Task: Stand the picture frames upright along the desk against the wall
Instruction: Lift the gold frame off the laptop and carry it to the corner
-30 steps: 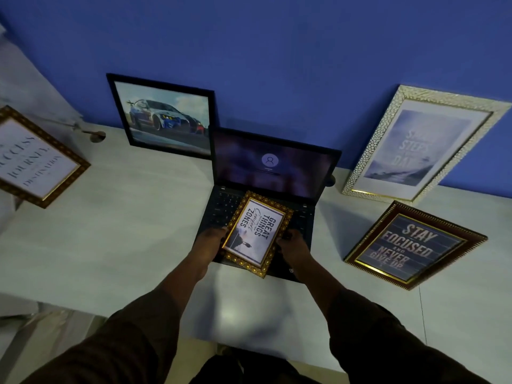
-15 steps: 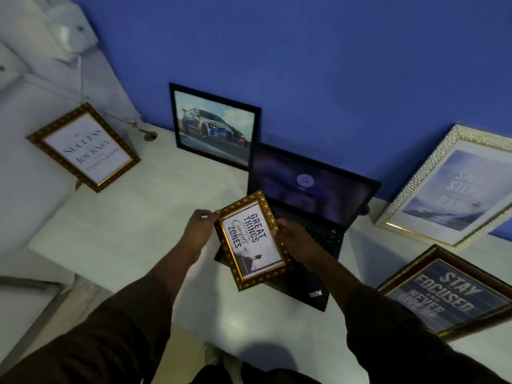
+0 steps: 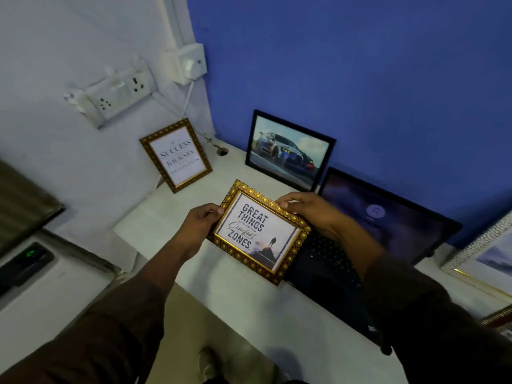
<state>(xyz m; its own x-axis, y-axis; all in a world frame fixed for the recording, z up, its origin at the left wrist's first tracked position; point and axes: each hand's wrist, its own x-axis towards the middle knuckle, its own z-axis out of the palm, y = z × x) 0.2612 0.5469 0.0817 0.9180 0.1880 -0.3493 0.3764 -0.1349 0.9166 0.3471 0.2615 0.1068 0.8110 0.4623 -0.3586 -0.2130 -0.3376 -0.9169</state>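
A small gold-framed picture reading "Great things... comfort zones" (image 3: 259,232) hangs in the air above the white desk (image 3: 238,295), held at its two ends. My left hand (image 3: 203,220) grips its left edge and my right hand (image 3: 307,210) grips its upper right edge. A gold "Success" frame (image 3: 176,156) leans upright on the white side wall. A black-framed car picture (image 3: 288,152) stands against the blue wall. A white patterned frame (image 3: 487,261) shows at the right edge, partly cut off.
An open laptop (image 3: 388,217) sits on the desk right of the held frame, partly under my right arm. A socket strip (image 3: 116,98) and a switch box (image 3: 188,63) are fixed to the side wall. A white device (image 3: 30,261) stands at the left.
The held frame has been lifted off the laptop, carried left and turned so that its text reads level. My view has swung left, bringing the side wall and sockets in.
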